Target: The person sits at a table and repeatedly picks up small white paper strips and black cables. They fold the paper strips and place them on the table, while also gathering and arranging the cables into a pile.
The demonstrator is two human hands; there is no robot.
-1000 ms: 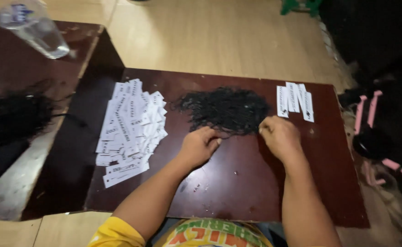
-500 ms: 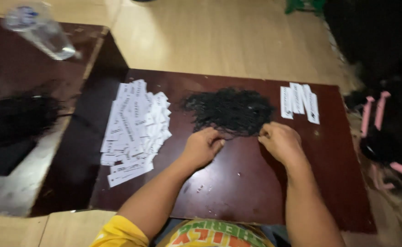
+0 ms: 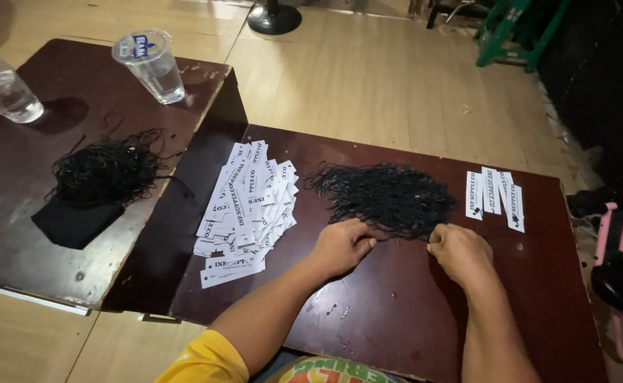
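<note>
Two bare hands, left hand (image 3: 340, 245) and right hand (image 3: 459, 250), both loosely curled, pinch at the near edge of one tangled heap of black strings (image 3: 386, 197) on the dark brown wooden desk (image 3: 410, 312). One spread pile of white paper tags (image 3: 246, 206) lies left, three separate white tags (image 3: 496, 198) right. A second desk (image 3: 13, 213) carries another black string heap (image 3: 106, 169) and two clear plastic cups (image 3: 149, 64). The floor (image 3: 382, 78) is pale wood.
</note>
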